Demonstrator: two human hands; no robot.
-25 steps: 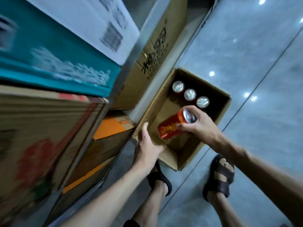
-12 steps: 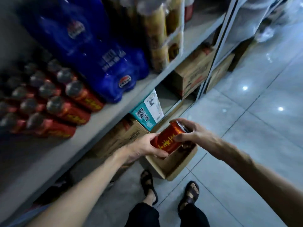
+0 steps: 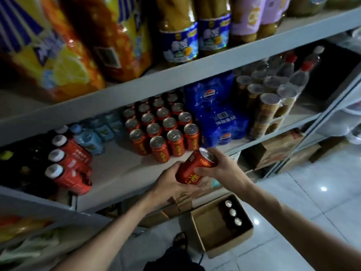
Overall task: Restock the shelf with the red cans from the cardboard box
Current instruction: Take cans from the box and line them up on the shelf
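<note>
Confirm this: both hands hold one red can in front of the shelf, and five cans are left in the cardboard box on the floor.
Wrong on the count: the head view shows three can tops in the cardboard box, not five. The rest stands: left hand and right hand both hold one red can in front of the shelf.

Tilted red can point(image 3: 195, 167), seemingly over shelf point(image 3: 121, 173)

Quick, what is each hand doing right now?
Left hand: holding the bottom end of the red metal drink can.
Right hand: fingers curled round the same can's top end.
</note>
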